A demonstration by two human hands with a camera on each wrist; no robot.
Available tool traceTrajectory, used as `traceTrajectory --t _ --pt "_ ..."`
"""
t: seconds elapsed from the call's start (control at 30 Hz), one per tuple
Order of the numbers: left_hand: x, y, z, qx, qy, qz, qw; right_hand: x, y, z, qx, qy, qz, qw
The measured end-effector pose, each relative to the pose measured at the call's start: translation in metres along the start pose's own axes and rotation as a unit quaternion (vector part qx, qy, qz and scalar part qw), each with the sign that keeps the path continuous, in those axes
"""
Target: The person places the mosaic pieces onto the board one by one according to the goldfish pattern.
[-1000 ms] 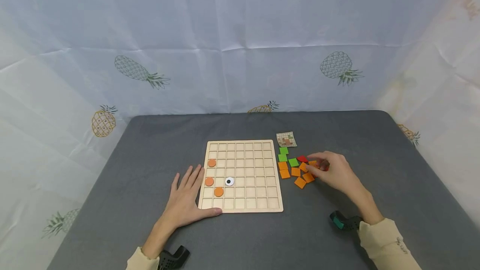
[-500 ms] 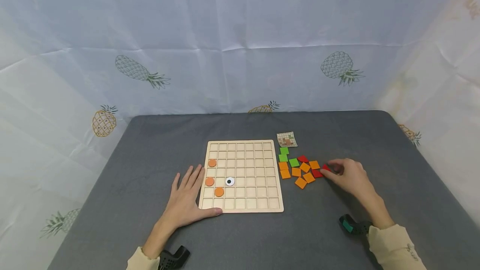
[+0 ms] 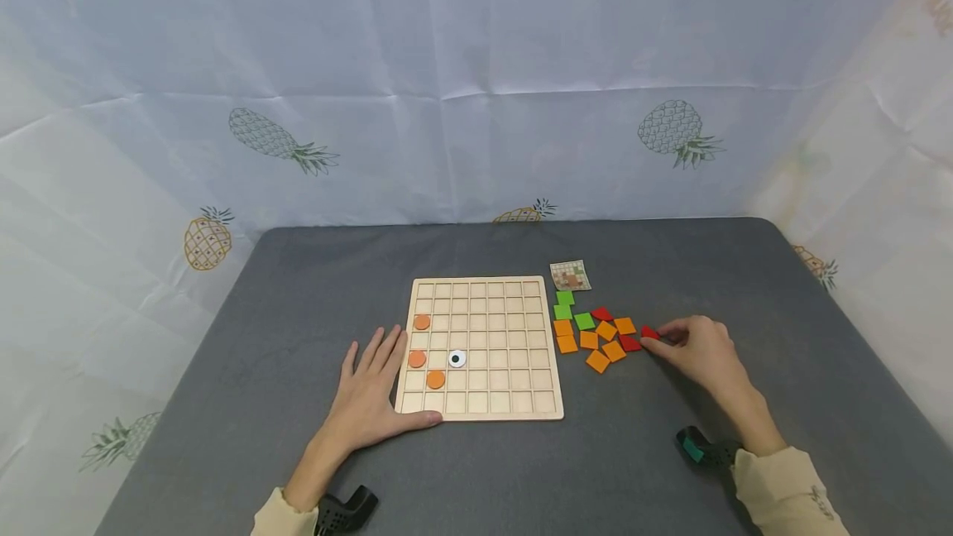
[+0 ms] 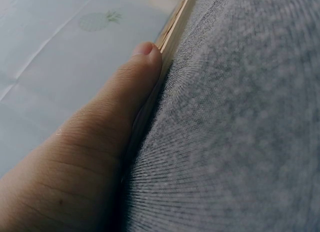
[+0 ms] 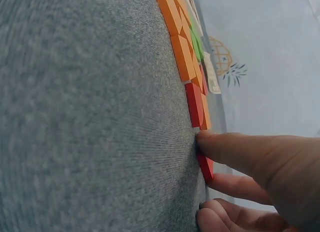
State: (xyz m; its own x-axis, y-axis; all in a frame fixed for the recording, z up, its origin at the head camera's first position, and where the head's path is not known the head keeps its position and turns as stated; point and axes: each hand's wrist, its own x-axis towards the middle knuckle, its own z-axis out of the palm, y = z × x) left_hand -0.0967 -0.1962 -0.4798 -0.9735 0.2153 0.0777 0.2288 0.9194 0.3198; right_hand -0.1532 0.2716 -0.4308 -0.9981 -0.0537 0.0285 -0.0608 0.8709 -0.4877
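A square wooden grid board [image 3: 506, 417] lies on the table, bearing three orange discs, one of them an orange disc [image 3: 435, 380], and a white eye disc [image 3: 457, 359]. My left hand [image 3: 368, 404] rests at the board's near left corner, fingers spread along its left side. In the left wrist view the thumb [image 4: 145, 59] lies along the board's edge [image 4: 172, 26]. To the right of the loose tiles, my right hand [image 3: 698, 354] pinches a red tile [image 5: 206, 167] at the table surface between thumb and index finger; the other fingers are bent beside it.
Loose tiles lie between the board and the right hand: several orange tiles [image 3: 597, 361], green tiles [image 3: 565, 298] and another red tile [image 3: 629, 343]. Behind them is a small printed card [image 3: 570, 275]. A pineapple-print cloth [image 3: 476, 147] hangs behind the grey table [image 3: 335, 271].
My right hand has moved right, off the middle of the loose tiles, to a red tile at their right end, and stays there. The left hand keeps its place at the board.
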Motion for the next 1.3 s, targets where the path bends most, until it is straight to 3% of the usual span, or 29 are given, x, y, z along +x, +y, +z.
traceTrajectory --t 0.5,0.7,1.0,1.3 --pt "0.0 0.0 0.0 -0.003 -0.001 0.004 1.0 -0.001 0.0 -0.002 0.003 -0.021 0.014 0.9997" --pt "0.0 0.0 0.0 -0.005 -0.001 0.004 1.0 0.0 -0.006 -0.003 0.007 -0.007 -0.002 0.9999" --pt "0.0 0.001 -0.001 -0.003 0.004 0.006 1.0 -0.001 -0.037 -0.005 0.048 -0.018 -0.045 0.9976" --pt "0.0 0.0 -0.001 -0.002 0.0 0.001 1.0 -0.001 -0.077 0.006 0.072 -0.011 -0.094 0.9929"
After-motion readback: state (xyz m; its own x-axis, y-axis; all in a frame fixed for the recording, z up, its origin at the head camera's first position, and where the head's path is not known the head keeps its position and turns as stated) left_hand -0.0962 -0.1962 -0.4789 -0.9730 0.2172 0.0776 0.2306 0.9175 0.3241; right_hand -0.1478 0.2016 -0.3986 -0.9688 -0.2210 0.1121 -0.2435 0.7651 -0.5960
